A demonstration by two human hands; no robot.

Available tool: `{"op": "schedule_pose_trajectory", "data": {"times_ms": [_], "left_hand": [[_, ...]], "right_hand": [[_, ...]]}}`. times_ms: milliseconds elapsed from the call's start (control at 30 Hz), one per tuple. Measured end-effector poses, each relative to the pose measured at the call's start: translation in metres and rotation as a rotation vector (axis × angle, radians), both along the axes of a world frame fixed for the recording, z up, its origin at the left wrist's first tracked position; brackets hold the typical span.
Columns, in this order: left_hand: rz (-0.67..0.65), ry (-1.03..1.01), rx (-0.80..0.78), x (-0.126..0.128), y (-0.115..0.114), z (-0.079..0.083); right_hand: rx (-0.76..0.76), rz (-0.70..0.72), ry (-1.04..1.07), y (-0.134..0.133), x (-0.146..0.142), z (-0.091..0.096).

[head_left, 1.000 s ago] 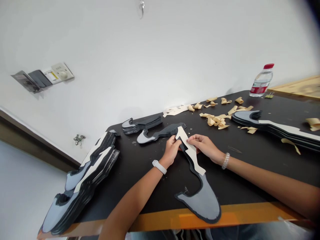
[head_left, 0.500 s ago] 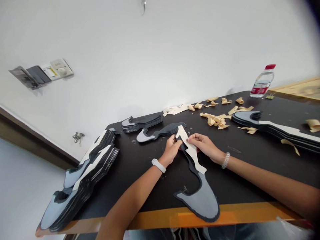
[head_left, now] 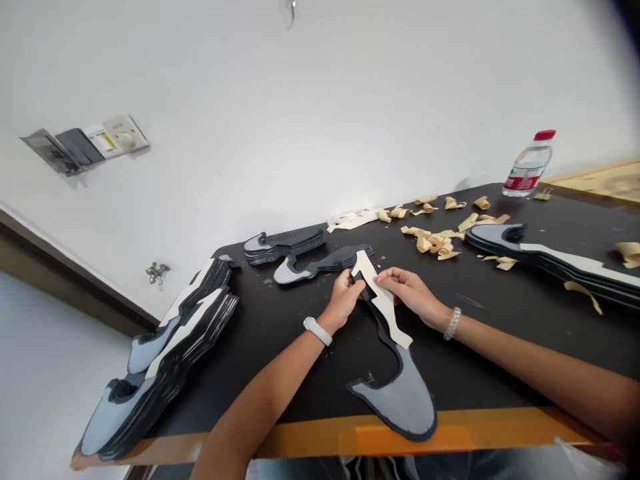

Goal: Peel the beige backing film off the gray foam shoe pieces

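Observation:
A long flat shoe-upper piece (head_left: pixel 400 393), grey at the near end with a dark border and a cream strip (head_left: pixel 381 300) along its middle, lies on the black table (head_left: pixel 280 333). My left hand (head_left: pixel 345 297) pinches the far end of that cream strip from the left, fingers closed. Facing it from the right, my right hand (head_left: pixel 407 288) pinches the same end. A white band sits on my left wrist and a beaded bracelet on my right.
Stacks of similar pieces lie at the near left (head_left: pixel 165 353), behind the hands (head_left: pixel 320 263), further back (head_left: pixel 285 243) and at the right (head_left: pixel 550 260). Curled tan paper strips (head_left: pixel 435 240) litter the far side. A water bottle (head_left: pixel 527 163) stands at the back right. The table's orange edge (head_left: pixel 475 430) runs along the front.
Almost nothing differs; both hands stay pinched on the strip's far end, and the view has shifted very slightly.

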State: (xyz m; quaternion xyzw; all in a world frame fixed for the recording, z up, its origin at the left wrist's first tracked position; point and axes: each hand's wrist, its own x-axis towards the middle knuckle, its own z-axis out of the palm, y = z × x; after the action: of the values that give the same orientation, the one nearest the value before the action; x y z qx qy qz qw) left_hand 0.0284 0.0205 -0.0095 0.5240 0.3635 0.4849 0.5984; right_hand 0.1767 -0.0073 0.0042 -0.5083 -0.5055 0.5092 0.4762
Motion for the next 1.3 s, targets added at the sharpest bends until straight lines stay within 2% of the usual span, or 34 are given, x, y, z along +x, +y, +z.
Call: {"op": "schedule_pose_trajectory", "data": {"times_ms": [667, 1300], "left_hand": [[-0.063, -0.070, -0.037, -0.0029, -0.0005, 0.0043], [-0.049, -0.029, -0.005, -0.0033, 0.0004, 0.0022]], "right_hand": [[-0.025, -0.019, 0.009, 0.0011, 0.0002, 0.0002], [-0.008, -0.020, 0.022, 0.0025, 0.0004, -0.0036]]}}
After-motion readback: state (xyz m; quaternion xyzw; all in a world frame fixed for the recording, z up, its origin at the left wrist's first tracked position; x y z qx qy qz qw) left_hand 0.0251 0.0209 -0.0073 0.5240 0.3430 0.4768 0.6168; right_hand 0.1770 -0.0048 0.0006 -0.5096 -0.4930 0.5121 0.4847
